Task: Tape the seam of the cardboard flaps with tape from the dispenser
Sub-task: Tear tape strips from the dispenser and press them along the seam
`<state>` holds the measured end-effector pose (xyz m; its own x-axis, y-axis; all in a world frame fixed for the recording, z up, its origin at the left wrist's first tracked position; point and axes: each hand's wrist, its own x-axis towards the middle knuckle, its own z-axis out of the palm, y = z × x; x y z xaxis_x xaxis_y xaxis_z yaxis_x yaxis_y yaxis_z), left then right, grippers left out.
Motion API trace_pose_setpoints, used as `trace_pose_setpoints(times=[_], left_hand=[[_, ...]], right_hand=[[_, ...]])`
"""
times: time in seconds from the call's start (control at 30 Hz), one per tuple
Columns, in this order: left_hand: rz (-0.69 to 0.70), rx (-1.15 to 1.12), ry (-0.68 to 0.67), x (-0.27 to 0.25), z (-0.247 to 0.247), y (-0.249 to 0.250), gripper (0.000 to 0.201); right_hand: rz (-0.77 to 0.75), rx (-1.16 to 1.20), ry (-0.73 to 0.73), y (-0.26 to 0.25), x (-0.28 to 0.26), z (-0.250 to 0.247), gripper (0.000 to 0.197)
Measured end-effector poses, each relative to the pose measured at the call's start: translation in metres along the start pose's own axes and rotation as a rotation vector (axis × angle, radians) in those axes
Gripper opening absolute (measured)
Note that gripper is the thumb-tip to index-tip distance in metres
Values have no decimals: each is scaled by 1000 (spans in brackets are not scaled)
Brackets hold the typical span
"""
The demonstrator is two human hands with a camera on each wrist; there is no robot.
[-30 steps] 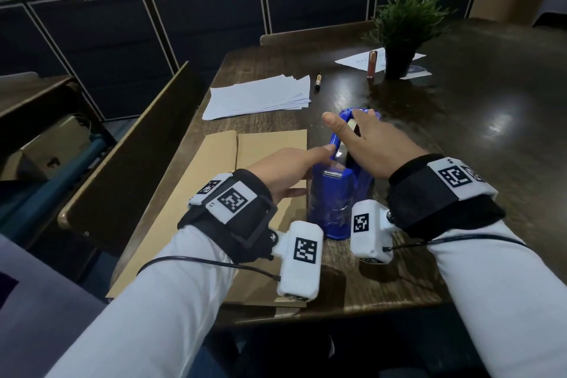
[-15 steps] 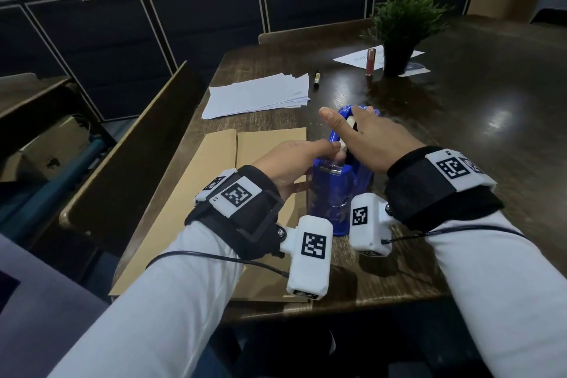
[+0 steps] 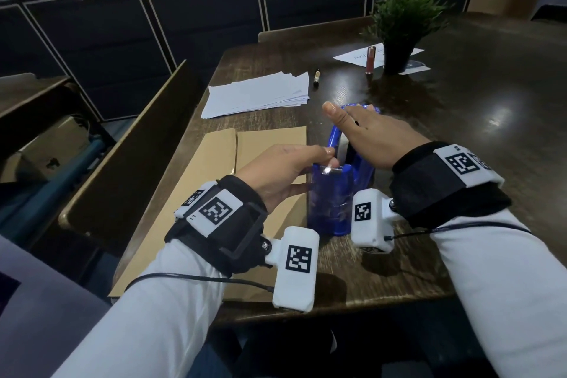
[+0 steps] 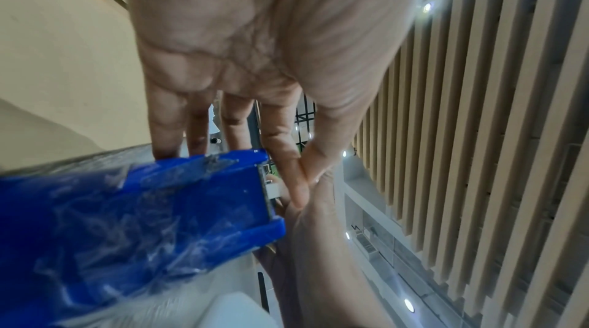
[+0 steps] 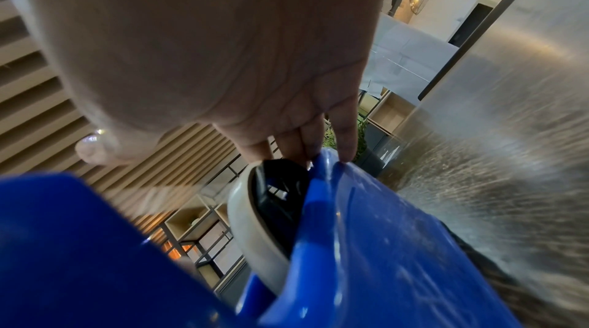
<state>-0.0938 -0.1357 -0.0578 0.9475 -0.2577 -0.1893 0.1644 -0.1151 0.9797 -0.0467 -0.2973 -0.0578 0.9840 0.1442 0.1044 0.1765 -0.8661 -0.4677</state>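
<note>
A blue tape dispenser [image 3: 340,196] stands on the dark table just right of two flat cardboard flaps [image 3: 211,181], whose seam [image 3: 236,150] runs away from me. My left hand [image 3: 329,155] is at the dispenser's cutter end. In the left wrist view its thumb and index finger [image 4: 298,182] pinch the tape end [image 4: 273,190] beside the blue body [image 4: 143,212]. My right hand [image 3: 352,120] rests on the dispenser's top, fingers straight, thumb raised. In the right wrist view its fingertips [image 5: 346,149] touch the blue rim [image 5: 366,232] beside the tape roll [image 5: 252,220].
A stack of white paper [image 3: 257,95] lies beyond the flaps, with a marker [image 3: 316,78] next to it. A potted plant [image 3: 402,27], a red tube [image 3: 370,60] and more paper sit at the far side. A wooden bench back [image 3: 129,150] runs along the table's left edge.
My left thumb and index finger have closed together at the cutter on the tape end. The right hand stays on the dispenser's top.
</note>
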Motion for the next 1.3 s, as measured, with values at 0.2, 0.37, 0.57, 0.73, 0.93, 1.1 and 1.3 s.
trace_pose_setpoints(times=[0.2, 0.37, 0.57, 0.73, 0.93, 1.1, 1.3], left_hand=[[19, 14, -4, -7, -1, -7, 38], [22, 10, 13, -10, 2, -14, 30], [38, 69, -14, -16, 4, -15, 27], [64, 76, 40, -17, 5, -19, 32], [81, 71, 27, -13, 2, -25, 27], [132, 67, 9, -12, 2, -27, 25], [158, 90, 37, -9, 2, -31, 25]], right_hand=[[-43, 11, 4, 4, 0, 3, 99], [-39, 18, 4, 4, 1, 3, 89], [-41, 21, 2, 3, 1, 3, 91], [-33, 10, -1, 1, -1, 1, 83], [-34, 10, -8, 1, -1, 1, 84], [-35, 26, -3, 1, 0, 1, 88], [-29, 12, -6, 0, -1, 2, 84]])
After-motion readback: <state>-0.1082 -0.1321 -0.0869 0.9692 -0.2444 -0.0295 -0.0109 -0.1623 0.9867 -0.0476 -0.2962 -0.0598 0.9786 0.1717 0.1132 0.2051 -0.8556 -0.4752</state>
